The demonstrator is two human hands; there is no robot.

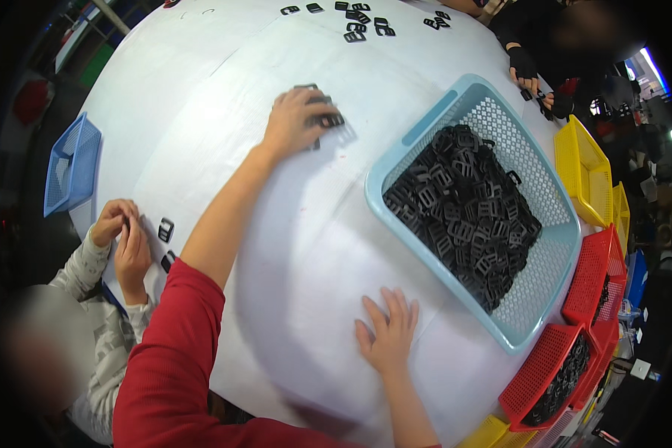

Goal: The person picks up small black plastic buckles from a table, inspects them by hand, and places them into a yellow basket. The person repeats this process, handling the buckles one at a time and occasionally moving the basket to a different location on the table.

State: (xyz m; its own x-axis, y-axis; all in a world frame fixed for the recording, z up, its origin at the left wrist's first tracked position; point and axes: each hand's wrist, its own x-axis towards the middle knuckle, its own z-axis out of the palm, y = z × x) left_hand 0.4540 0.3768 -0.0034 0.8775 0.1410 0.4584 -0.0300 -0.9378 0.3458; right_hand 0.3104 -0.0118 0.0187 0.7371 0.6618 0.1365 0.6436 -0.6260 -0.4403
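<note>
On white table (224,97), left hand (295,123) fingers clutch black buckles (327,119) — right hand (388,332) fingers splayed flat.

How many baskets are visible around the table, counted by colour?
Light blue basket with black buckles: 1
Dark blue basket: 1
Yellow baskets: at least 2
Red baskets: at least 2
Total: at least 6

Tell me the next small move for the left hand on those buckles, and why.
Probably drag them back toward the body. The left hand lies stretched out over a few black buckles far across the white table, while the right hand rests flat, empty, near the edge.
</note>
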